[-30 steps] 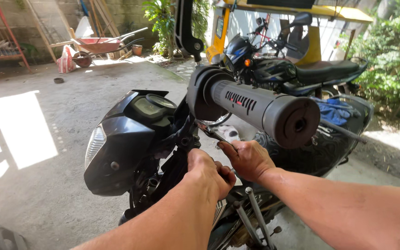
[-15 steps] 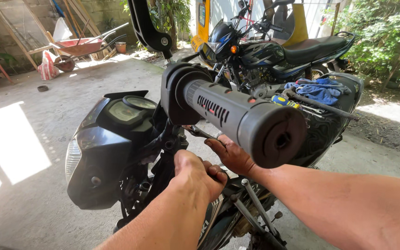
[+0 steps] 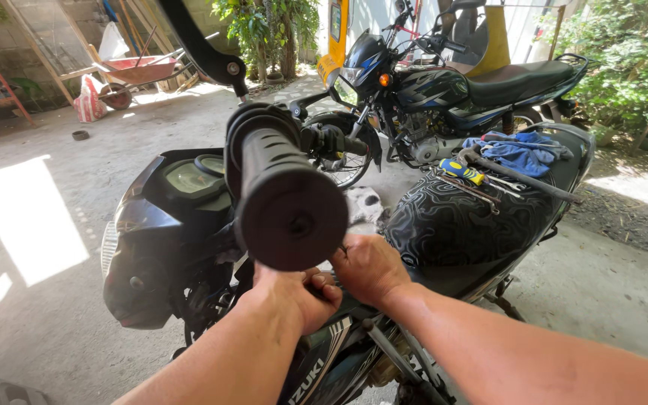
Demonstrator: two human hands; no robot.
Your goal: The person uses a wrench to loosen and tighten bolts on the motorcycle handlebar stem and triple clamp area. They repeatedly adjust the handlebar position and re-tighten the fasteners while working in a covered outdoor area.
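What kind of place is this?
Probably a home yard used for motorcycle repair: hand tools lie on the motorcycle seat, a second motorcycle is parked behind, and a wheelbarrow stands by the wall.

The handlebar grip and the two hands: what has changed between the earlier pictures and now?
The grip has swung round and now points its end at the camera, hiding more of the hands. The left hand and right hand stayed together under it, by the motorcycle. The tools and blue cloth stayed on the seat.
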